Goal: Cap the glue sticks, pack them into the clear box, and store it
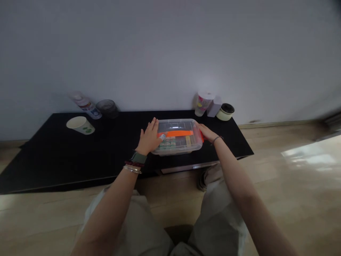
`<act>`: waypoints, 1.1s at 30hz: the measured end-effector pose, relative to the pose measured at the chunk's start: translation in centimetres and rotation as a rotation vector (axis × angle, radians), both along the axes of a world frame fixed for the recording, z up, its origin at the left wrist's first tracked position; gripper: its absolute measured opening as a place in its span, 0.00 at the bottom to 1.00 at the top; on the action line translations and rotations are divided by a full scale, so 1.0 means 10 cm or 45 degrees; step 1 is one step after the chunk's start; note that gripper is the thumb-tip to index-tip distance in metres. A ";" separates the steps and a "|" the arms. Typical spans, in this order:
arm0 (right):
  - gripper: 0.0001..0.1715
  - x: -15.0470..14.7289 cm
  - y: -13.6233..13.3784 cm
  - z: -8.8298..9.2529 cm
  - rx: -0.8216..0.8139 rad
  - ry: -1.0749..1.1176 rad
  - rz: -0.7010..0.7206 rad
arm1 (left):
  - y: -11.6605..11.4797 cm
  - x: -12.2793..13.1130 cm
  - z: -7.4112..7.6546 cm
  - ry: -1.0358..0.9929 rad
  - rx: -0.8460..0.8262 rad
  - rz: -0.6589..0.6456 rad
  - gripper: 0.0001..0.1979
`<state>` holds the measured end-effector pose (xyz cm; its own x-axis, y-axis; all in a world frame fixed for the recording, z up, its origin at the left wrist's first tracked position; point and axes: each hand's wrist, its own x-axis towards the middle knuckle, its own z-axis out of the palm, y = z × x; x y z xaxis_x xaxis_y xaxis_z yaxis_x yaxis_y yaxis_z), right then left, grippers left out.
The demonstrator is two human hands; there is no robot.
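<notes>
A clear plastic storage box (183, 144) with an orange handle (179, 133) on its lid sits near the front of the black table. Through the lid I make out small green-and-white items and a yellowish one. My left hand (149, 137) rests on the box's left end, fingers stretched out and thumb over the lid by the handle. At the right end, by a red-orange latch (201, 136), my right hand (207, 132) touches the box's side. Its fingers are partly hidden behind the box, so their grip is unclear. The lid lies on the box.
On the black table (66, 160), a paper cup (81, 125), a spray can (86, 106) and a dark cup (107, 107) stand at the left. A patterned plastic cup (203, 104), a pale box (214, 106) and a dark-lidded jar (225, 112) stand back right, against the wall.
</notes>
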<state>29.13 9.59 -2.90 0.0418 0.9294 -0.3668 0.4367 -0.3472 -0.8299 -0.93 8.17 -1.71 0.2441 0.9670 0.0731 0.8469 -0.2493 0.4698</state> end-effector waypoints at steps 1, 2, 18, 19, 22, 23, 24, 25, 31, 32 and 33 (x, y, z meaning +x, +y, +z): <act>0.45 0.01 -0.02 0.01 -0.071 0.102 0.036 | 0.00 0.00 0.00 -0.009 0.007 0.004 0.38; 0.44 0.02 -0.04 0.01 -0.102 0.170 0.070 | 0.00 0.01 0.00 -0.021 0.008 0.006 0.38; 0.22 -0.14 -0.03 -0.07 0.205 -0.203 0.009 | 0.06 -0.03 -0.10 -0.140 0.026 -0.013 0.39; 0.21 -0.14 -0.01 -0.08 0.212 -0.176 -0.003 | 0.07 -0.03 -0.11 -0.150 0.028 -0.012 0.40; 0.19 -0.16 0.00 -0.06 0.198 -0.212 -0.030 | 0.08 -0.04 -0.13 -0.172 0.030 -0.010 0.40; 0.19 -0.17 -0.01 -0.03 0.181 -0.244 -0.036 | 0.08 -0.04 -0.13 -0.178 0.032 -0.009 0.40; 0.18 -0.19 -0.01 0.00 0.163 -0.276 -0.041 | 0.08 -0.04 -0.14 -0.184 0.035 -0.008 0.40; 0.18 -0.20 -0.02 0.04 0.145 -0.305 -0.043 | 0.08 -0.04 -0.15 -0.190 0.039 -0.007 0.40; 0.17 -0.30 -0.08 0.19 0.119 -0.495 0.030 | 0.09 -0.06 -0.18 -0.204 0.051 -0.011 0.41; 0.17 -0.32 -0.08 0.19 0.135 -0.546 0.049 | 0.10 -0.06 -0.18 -0.209 0.049 -0.012 0.41; 0.16 -0.34 -0.09 0.20 0.152 -0.593 0.064 | 0.10 -0.06 -0.19 -0.214 0.046 -0.012 0.41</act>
<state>25.69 8.67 -0.92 0.1305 0.9689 -0.2104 0.7853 -0.2306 -0.5745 -1.53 9.15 -3.57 0.2347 0.9606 0.1487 0.7546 -0.2765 0.5951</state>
